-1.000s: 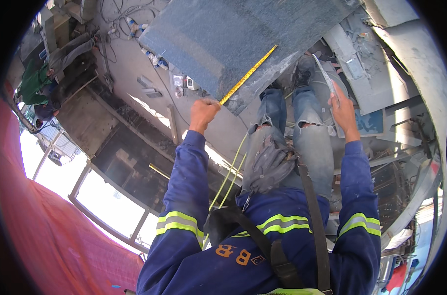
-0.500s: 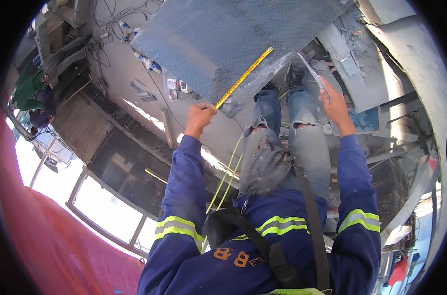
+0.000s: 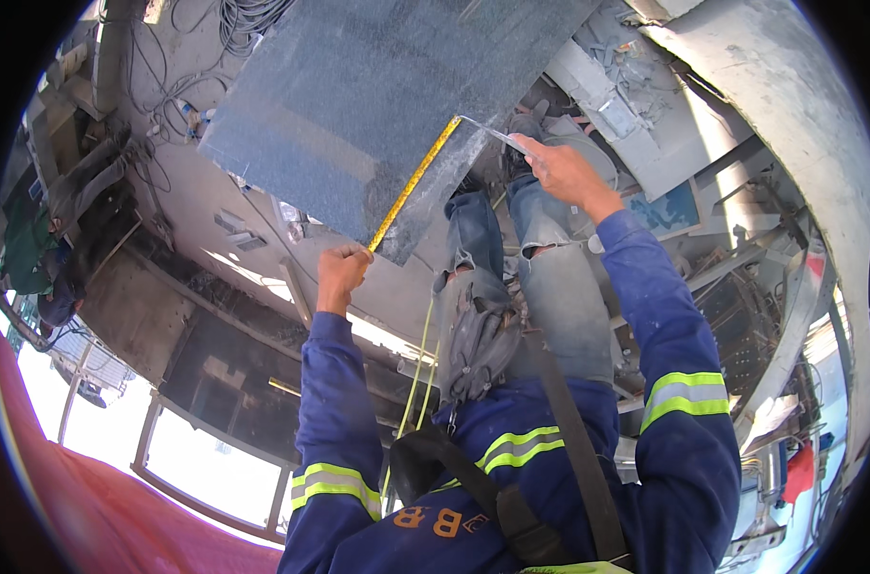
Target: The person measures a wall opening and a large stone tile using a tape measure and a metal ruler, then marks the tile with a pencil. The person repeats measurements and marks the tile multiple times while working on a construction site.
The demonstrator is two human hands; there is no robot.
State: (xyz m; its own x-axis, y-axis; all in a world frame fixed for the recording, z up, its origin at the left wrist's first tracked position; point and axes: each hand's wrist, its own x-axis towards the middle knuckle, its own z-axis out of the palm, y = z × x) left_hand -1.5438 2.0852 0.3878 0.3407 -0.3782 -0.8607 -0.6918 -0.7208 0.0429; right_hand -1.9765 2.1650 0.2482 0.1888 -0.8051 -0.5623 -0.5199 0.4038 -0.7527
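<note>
So the big speckled grey-blue granite slab [image 3: 377, 105] is lying flat in front of the person's knees, and a thin yellow steel tape measure blade [image 3: 414, 182] runs along its near cut edge. The left hand [image 3: 341, 271] is clenched around the near end of the tape right at the slab's corner, and the slack yellow tail [image 3: 418, 368] droops down past the torn grey jeans [image 3: 540, 277]. The right hand [image 3: 561, 167] is pinching a slim silvery strip, could be a metal ruler or scribe [image 3: 487, 130], whose tip meets the far end of the tape on the stone. My take on handling: the tape is light and springy, it'll kink or snap back if it's let go, so it wants pinching flat against the stone near each end. The slab looks properly heavy, stiff and brittle at the corners, with a dusty face that's probably a bit slick, so grip it by the long edges, not the corner. A grey work glove [image 3: 478, 335] hangs at the waist.
</note>
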